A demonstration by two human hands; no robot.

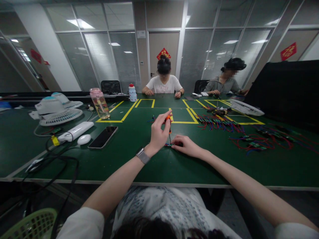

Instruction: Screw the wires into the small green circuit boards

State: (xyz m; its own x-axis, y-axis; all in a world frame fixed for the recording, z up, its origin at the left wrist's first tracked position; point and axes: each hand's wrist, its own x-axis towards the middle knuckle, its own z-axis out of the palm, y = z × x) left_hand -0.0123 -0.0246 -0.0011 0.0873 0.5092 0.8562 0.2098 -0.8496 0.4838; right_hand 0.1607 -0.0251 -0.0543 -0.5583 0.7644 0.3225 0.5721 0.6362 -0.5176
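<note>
My left hand (159,131) is closed around the orange and black handle of a screwdriver (170,132), held upright with its shaft pointing down. The tip meets a small circuit board (167,145) lying on the green table (139,166). My right hand (185,146) rests on the table and pinches the board's right end between thumb and fingers. Part of the board is hidden by the fingers. Just beyond my left hand lies another small board with wires (153,118).
On the right lie a row of wired circuit boards (219,122) and a looser pile (256,142). At left are a phone (103,137), white mouse (84,139), power strip (76,131), fans (59,114) and bottle (99,104). Two people sit across the table.
</note>
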